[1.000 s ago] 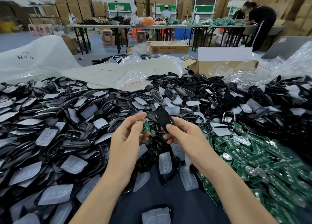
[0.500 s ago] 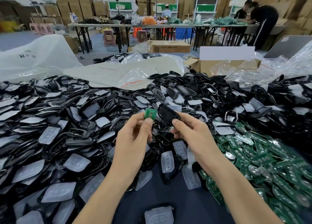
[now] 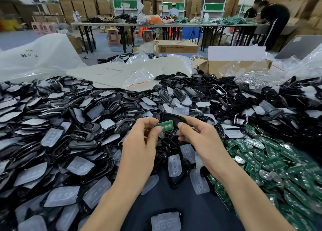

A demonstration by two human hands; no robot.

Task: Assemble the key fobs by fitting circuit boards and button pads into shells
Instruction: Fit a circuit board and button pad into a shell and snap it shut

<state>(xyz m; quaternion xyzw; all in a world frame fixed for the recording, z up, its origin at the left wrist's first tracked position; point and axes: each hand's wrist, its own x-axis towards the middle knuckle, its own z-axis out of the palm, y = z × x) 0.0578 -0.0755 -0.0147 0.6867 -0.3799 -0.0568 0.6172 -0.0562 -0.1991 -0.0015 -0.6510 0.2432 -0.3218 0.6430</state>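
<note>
The board [image 3: 164, 125] was small and green, with round silver contacts in a row, held level above the heap, dead centre. The left hand [image 3: 139, 147] pinched its left end between thumb and forefinger. The right hand [image 3: 196, 136] gripped a glossy black shell [image 3: 171, 118], thumb tip at the board's right edge. The board overlapped the shell's near side, but I couldn't tell if it was seated. Black shells [image 3: 83, 135] and frosted pads [image 3: 80, 168] crowded left and behind, with green boards [image 3: 271, 163] heaped right. One pad [image 3: 165, 221] sat nearest on the dark table [image 3: 156, 196]. A box [image 3: 217, 67] and bags [image 3: 43, 56] lay beyond.
</note>
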